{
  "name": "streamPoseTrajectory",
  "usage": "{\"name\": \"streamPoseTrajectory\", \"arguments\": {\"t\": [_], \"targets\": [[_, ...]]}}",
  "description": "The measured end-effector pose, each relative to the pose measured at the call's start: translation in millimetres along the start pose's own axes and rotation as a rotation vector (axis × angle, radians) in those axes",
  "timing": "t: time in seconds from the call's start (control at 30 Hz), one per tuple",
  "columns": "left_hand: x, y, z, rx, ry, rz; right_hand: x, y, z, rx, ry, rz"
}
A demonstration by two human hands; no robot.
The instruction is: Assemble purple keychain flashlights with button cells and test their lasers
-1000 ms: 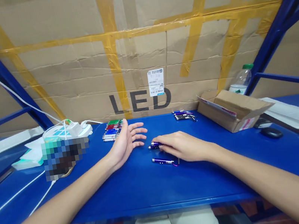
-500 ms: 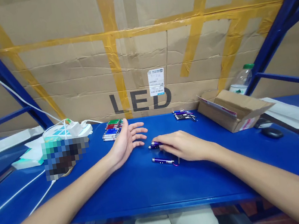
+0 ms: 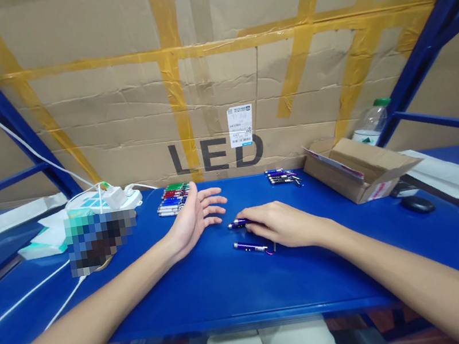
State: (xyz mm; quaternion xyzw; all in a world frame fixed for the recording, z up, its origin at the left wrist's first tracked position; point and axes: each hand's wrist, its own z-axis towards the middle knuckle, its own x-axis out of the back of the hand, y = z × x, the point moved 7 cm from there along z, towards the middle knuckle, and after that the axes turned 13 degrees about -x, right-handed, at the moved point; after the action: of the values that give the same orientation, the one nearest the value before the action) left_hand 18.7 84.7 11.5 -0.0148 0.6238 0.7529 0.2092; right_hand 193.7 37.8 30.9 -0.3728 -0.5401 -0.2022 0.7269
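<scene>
My left hand is held palm inward with its fingers apart, just right of a stack of green, red, blue and silver small metal pens. Nothing is in it. My right hand has its fingers closed on purple pens, whose silver tips stick out to the left; their far ends are hidden under the fingers. Another purple pen with a ring clip lies on the blue table, just below that hand. Farther back, blue, purple and black pens lie in a group.
At the right are an open cardboard box, a black mouse and a plastic bottle. A power strip, white cables and a blurred object are at the left. A large cardboard sheet stands behind.
</scene>
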Motion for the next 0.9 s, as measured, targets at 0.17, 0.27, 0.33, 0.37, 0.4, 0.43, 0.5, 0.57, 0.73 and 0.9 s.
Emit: {"name": "streamPoseTrajectory", "arguments": {"t": [0.17, 0.27, 0.33, 0.37, 0.4, 0.43, 0.5, 0.57, 0.73, 0.9], "targets": [[-0.2, -0.6, 0.3, -0.002, -0.005, -0.008, 0.9, 0.2, -1.6, 0.005, 0.028, -0.048], [-0.2, -0.6, 0.2, 0.000, -0.008, -0.003, -0.7, 1.9, -1.7, -0.005, 0.013, -0.071], [-0.2, -0.2, 0.2, 0.000, -0.006, 0.001, -1.5, 1.5, -1.5, 0.009, -0.004, -0.041], [-0.3, -0.1, 0.2, 0.001, -0.005, 0.003, -1.7, 1.1, -1.4, 0.018, -0.012, -0.014], [-0.5, -0.1, 0.1, 0.002, -0.003, 0.004, -1.7, 0.8, -1.2, 0.022, -0.020, 0.015], [-0.7, -0.1, 0.1, 0.004, -0.002, 0.005, -1.7, 0.7, -0.9, 0.020, -0.026, 0.040], [-1.0, -0.3, -0.1, 0.006, 0.000, 0.006, -1.7, 1.2, -0.3, 0.007, -0.036, 0.069], [-0.9, -0.6, -0.1, 0.005, 0.002, 0.004, -1.5, 1.4, 0.0, 0.001, -0.039, 0.073], [0.8, -2.2, 0.0, 0.000, -0.007, 0.001, -1.8, -1.2, -0.8, 0.046, -0.072, 0.093], [1.7, -2.7, 0.2, -0.002, -0.013, -0.009, -1.1, -6.8, -1.6, 0.077, -0.079, 0.112]]}}
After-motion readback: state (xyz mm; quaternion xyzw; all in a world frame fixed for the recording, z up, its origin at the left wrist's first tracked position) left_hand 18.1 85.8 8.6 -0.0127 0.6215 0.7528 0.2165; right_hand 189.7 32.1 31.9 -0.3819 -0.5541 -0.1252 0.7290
